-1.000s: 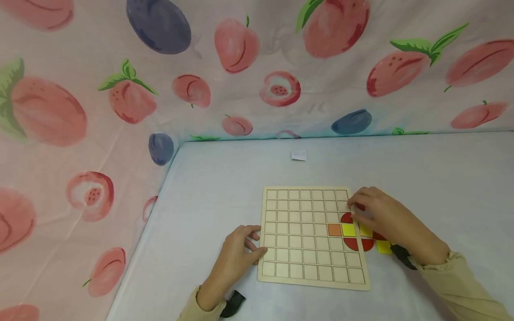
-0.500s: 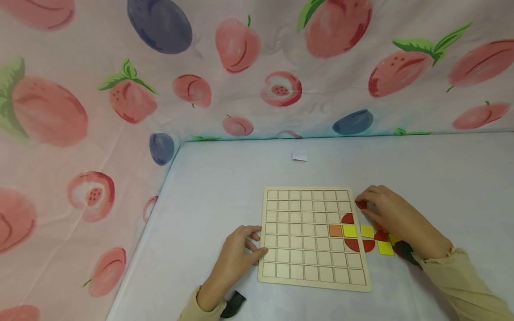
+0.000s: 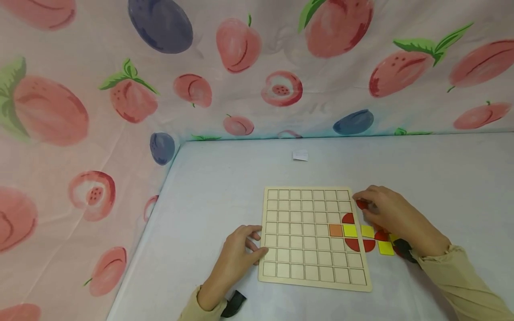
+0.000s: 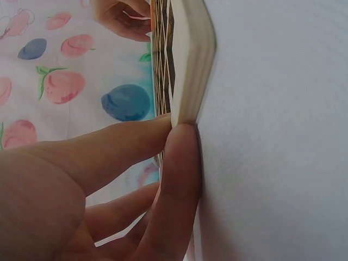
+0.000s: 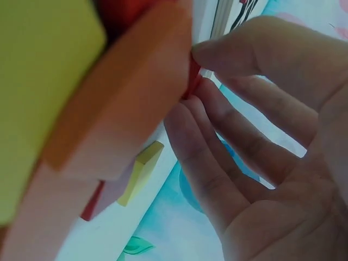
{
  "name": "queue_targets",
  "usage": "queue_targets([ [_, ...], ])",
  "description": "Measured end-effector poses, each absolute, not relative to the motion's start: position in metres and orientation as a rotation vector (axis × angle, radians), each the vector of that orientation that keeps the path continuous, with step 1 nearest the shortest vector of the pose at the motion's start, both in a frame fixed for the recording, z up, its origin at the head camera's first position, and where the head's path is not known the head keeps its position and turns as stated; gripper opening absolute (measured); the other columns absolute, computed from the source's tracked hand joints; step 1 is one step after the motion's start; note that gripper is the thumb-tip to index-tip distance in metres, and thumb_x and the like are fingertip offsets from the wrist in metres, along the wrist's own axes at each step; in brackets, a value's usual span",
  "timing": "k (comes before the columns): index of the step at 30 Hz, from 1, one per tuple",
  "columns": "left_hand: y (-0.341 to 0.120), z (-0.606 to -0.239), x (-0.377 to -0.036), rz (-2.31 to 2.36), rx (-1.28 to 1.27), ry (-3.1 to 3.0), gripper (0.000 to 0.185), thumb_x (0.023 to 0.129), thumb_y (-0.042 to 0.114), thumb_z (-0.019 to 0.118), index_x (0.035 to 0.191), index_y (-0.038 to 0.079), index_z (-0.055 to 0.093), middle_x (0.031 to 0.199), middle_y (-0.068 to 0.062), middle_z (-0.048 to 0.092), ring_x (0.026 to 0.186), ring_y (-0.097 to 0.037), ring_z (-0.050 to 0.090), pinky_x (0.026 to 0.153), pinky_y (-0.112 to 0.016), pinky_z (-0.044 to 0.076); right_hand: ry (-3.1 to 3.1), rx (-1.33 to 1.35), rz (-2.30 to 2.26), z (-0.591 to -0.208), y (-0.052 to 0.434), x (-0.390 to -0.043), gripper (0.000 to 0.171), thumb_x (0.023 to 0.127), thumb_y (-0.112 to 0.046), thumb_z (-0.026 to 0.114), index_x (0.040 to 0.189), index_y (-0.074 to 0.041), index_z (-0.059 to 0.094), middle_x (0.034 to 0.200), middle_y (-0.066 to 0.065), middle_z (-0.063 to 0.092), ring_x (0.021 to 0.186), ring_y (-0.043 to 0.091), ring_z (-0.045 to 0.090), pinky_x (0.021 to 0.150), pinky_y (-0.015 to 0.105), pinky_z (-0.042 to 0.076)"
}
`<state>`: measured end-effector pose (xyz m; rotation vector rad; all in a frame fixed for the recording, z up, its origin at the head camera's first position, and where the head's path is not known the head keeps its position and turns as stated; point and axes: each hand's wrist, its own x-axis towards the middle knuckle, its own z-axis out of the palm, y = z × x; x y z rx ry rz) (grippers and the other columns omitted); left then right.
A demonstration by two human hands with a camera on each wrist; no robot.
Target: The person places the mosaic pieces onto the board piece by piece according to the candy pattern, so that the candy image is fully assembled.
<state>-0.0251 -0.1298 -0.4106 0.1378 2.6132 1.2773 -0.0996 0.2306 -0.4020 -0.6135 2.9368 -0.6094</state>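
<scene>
In the head view a pale wooden grid board (image 3: pixel 297 243) lies flat on the table. My left hand (image 3: pixel 237 249) grips its left edge; the left wrist view shows thumb and finger (image 4: pixel 182 163) against the board's edge (image 4: pixel 193 60). My right hand (image 3: pixel 387 209) is just off the board's right edge, pinching a red curved piece (image 3: pixel 362 204); the right wrist view shows the red piece (image 5: pixel 193 79) between thumb and fingers. On the board lie an orange square (image 3: pixel 335 230), a yellow square (image 3: pixel 350 230), and red curved pieces (image 3: pixel 347 218) above and below it.
Right of the board are loose pieces: a yellow square (image 3: pixel 367 231), another yellow square (image 3: pixel 386 248), a red curved piece (image 3: pixel 368 245) and others partly under the right wrist. A small white paper (image 3: pixel 300 155) lies behind the board. Fruit-print cloth (image 3: pixel 241 89) hangs at back and left.
My right hand has moved slightly right, from over the board's right edge to just outside it, uncovering more loose pieces. The left hand stays at the board's left edge.
</scene>
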Motion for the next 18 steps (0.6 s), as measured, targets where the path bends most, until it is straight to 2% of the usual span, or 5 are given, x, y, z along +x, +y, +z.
queue_targets([
  [8, -0.1293, -0.4100, -0.0252, 1.257, 0.145, 2.634, 0.050, 0.081, 0.004, 0.080, 0.126, -0.003, 0.061, 0.099, -0.004, 0.060, 0.072, -0.005, 0.061, 0.055, -0.019, 0.054, 2.945, -0.574, -0.621, -0.3997, 0.2312, -0.0990, 0.033, 0.079, -0.002, 0.068, 0.111, 0.004, 0.069, 0.095, 0.010, 0.065, 0.078, 0.020, 0.052, 0.068, 0.033, 0.051],
  [12, -0.1293, -0.4105, -0.0251, 1.264, 0.142, 2.627, 0.049, 0.081, 0.004, 0.080, 0.126, -0.003, 0.061, 0.100, -0.005, 0.060, 0.072, -0.005, 0.061, 0.054, -0.019, 0.054, 2.918, -0.486, -0.620, -0.3968, 0.2294, -0.1009, 0.030, 0.084, -0.001, 0.065, 0.113, 0.005, 0.069, 0.100, 0.016, 0.069, 0.078, 0.023, 0.054, 0.066, 0.032, 0.050],
  [15, -0.1292, -0.4110, -0.0252, 1.265, 0.142, 2.627, 0.049, 0.080, 0.004, 0.080, 0.125, -0.003, 0.061, 0.099, -0.005, 0.060, 0.072, -0.005, 0.061, 0.054, -0.019, 0.054, 2.911, -0.429, -0.607, -0.3955, 0.2283, -0.1009, 0.029, 0.087, -0.001, 0.066, 0.115, 0.007, 0.068, 0.106, 0.022, 0.069, 0.082, 0.028, 0.057, 0.072, 0.041, 0.058],
  [18, -0.1294, -0.4115, -0.0250, 1.260, 0.142, 2.634, 0.049, 0.080, 0.004, 0.080, 0.125, -0.003, 0.061, 0.099, -0.004, 0.060, 0.072, -0.005, 0.061, 0.055, -0.019, 0.054, 2.922, -0.423, -0.610, -0.3954, 0.2278, -0.1002, 0.028, 0.087, -0.002, 0.070, 0.113, 0.006, 0.070, 0.103, 0.021, 0.070, 0.086, 0.031, 0.060, 0.083, 0.052, 0.059],
])
